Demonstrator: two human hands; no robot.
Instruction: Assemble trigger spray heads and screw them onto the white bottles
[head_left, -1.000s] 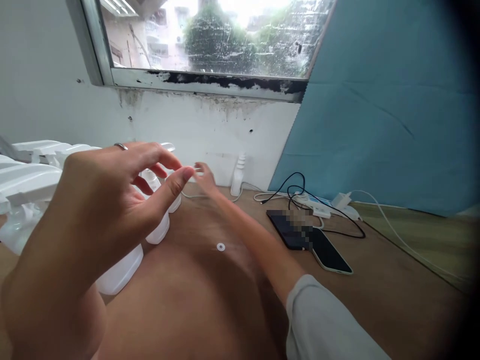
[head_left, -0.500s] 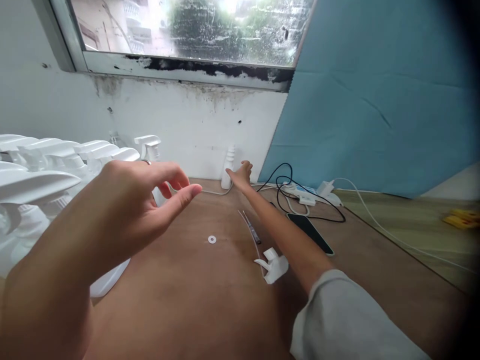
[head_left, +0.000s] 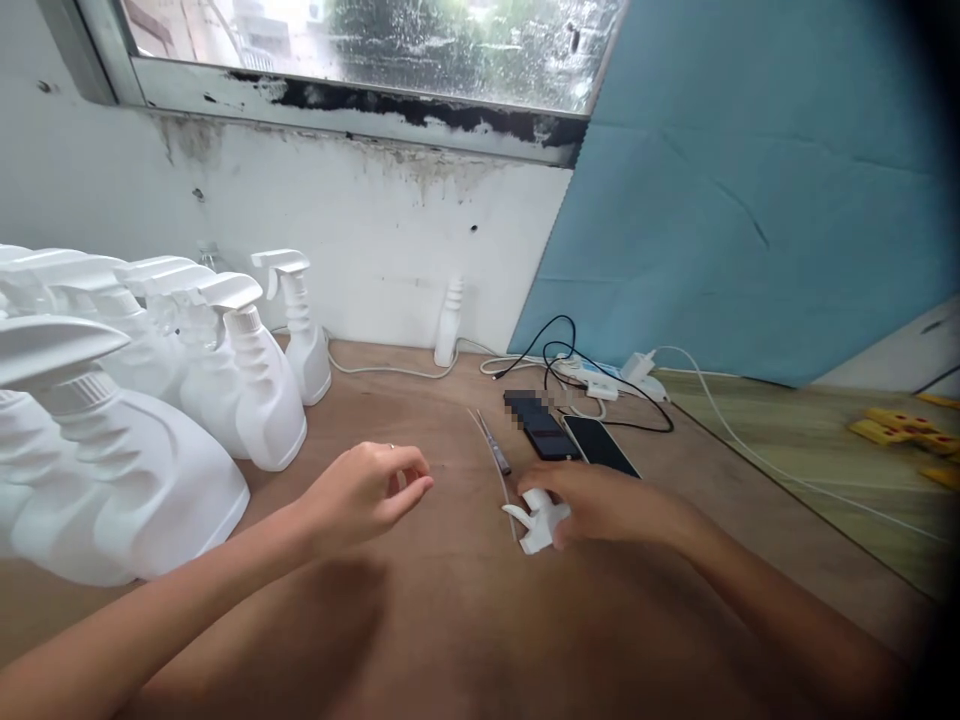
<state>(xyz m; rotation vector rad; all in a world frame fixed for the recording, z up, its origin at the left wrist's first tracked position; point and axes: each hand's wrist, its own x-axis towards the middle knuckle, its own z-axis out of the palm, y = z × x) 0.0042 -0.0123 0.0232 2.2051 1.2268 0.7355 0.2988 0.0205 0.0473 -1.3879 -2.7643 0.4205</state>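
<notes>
My right hand (head_left: 607, 505) rests low on the brown table (head_left: 450, 620), its fingers closed over a loose white trigger spray head (head_left: 534, 527). My left hand (head_left: 371, 490), with a ring on one finger, hovers just above the table left of it. Its fingers are curled into a loose pinch, and what is inside them is hidden. A thin clear tube and a dark slim tool (head_left: 495, 455) lie just beyond the spray head. Several white spray bottles (head_left: 255, 395) stand in a cluster at the left.
Two phones (head_left: 570, 435) lie behind my right hand, with a power strip and tangled cables (head_left: 600, 385) further back. A small white bottle (head_left: 448, 320) stands against the wall under the window. A blue board (head_left: 735, 200) leans at the right; yellow pieces (head_left: 900, 430) lie at far right.
My right hand drew back from the small bottle at the wall and came down on the spray head. My left hand dropped from in front of the camera to the table. The view tilted down.
</notes>
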